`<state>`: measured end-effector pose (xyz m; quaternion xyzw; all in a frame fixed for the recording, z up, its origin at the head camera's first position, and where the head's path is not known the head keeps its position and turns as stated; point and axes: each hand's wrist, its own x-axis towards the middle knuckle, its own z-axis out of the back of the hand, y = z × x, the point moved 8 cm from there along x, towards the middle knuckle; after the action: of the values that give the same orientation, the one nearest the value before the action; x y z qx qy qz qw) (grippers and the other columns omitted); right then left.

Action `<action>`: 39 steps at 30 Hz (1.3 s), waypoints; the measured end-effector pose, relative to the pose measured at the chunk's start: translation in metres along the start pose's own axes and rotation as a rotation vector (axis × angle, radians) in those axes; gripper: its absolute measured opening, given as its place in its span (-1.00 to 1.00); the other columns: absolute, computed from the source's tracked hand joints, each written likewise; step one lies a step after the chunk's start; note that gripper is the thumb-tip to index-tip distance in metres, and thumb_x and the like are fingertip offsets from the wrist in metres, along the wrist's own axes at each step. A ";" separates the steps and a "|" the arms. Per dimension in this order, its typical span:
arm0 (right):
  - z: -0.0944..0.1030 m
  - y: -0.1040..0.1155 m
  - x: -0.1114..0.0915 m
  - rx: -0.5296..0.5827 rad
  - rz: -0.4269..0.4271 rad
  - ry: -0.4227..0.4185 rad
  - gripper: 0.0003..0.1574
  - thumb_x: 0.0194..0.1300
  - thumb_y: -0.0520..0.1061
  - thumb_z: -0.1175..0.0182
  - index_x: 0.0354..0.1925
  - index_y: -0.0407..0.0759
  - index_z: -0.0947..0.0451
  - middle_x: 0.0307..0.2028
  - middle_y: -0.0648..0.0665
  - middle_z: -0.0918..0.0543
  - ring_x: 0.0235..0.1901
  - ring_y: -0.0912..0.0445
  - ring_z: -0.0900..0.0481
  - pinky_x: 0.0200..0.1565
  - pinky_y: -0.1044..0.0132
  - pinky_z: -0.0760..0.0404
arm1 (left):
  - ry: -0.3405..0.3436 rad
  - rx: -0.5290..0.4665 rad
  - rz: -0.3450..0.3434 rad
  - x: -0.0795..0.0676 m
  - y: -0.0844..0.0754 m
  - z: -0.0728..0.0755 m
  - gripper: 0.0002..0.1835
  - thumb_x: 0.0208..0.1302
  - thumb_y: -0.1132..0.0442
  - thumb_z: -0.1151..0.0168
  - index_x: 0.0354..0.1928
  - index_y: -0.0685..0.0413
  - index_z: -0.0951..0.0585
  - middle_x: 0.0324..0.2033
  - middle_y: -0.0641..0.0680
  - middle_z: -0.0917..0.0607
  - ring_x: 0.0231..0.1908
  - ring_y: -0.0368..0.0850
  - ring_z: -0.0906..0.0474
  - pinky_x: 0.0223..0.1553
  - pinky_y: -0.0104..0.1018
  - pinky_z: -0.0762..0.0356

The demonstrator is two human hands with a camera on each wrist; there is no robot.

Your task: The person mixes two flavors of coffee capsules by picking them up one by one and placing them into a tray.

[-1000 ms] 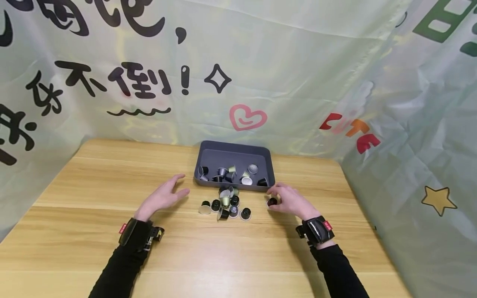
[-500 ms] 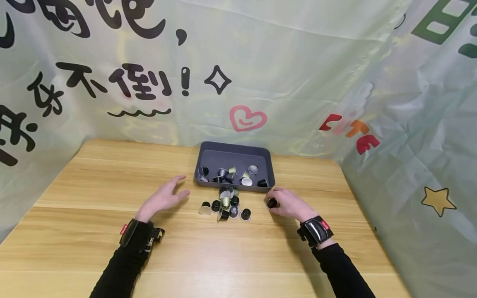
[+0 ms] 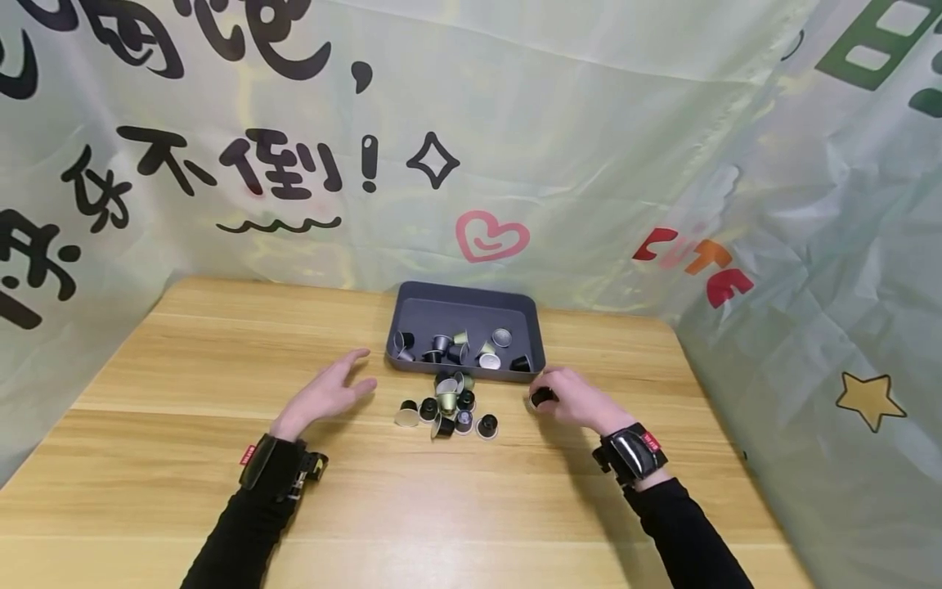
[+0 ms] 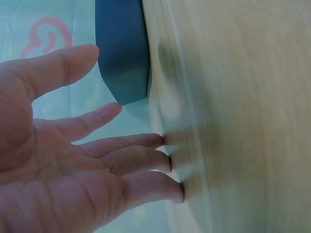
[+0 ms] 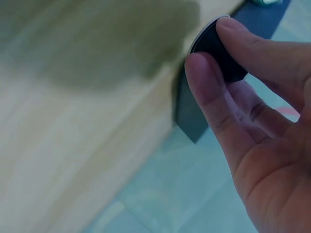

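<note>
Shifted slightly since the earlier head frame: black coffee capsule (image 3: 544, 396), pinched by right hand (image 3: 580, 399), just beside front corner of dark tray (image 3: 471, 309), partly hidden by fingers; left hand (image 3: 324, 396) spread near capsule pile (image 3: 447, 401). Left wrist: fingers apart, tray cut off, tabletop (image 4: 252, 97) contact unclear. Right wrist: thumb and finger clamp capsule, palm cropped.

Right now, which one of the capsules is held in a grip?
The black capsule pinched in the right grip, near the right front corner of the tray. The other visible capsules lie untouched in the tray or on the table.
</note>
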<state>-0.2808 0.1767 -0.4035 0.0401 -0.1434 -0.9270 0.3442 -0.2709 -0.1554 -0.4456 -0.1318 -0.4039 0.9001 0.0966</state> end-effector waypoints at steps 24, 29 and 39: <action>0.065 0.001 0.083 -0.042 -0.035 -0.011 -0.69 0.30 -0.27 -0.32 0.01 -0.29 -0.67 -0.11 -0.26 -0.71 -0.13 -0.10 -0.67 -0.07 0.02 -0.67 | 0.000 0.037 0.004 -0.002 -0.004 -0.002 -0.27 0.50 0.09 -0.05 0.54 0.27 -0.07 0.50 0.43 -0.14 0.46 0.50 -0.08 0.45 0.44 -0.03; 0.046 -0.010 0.101 -0.019 -0.094 -0.018 -0.69 0.36 -0.27 -0.25 0.05 -0.30 -0.65 -0.04 -0.29 -0.72 0.00 -0.16 -0.65 0.08 -0.05 -0.63 | 0.000 0.038 0.006 -0.002 -0.002 -0.003 -0.27 0.50 0.09 -0.06 0.53 0.26 -0.07 0.50 0.42 -0.14 0.47 0.50 -0.06 0.45 0.45 0.00; 0.004 -0.016 0.115 -0.063 -0.208 0.020 -0.78 0.41 -0.24 -0.19 -0.01 -0.23 -0.64 -0.03 -0.27 -0.67 0.06 -0.17 -0.59 0.15 -0.06 -0.59 | -0.008 0.049 -0.003 -0.002 -0.005 -0.004 -0.28 0.50 0.11 -0.05 0.53 0.29 -0.08 0.50 0.41 -0.14 0.47 0.52 -0.02 0.47 0.44 0.06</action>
<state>-0.3794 0.1143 -0.4015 0.0530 -0.1057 -0.9613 0.2487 -0.2673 -0.1502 -0.4441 -0.1252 -0.3822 0.9102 0.0993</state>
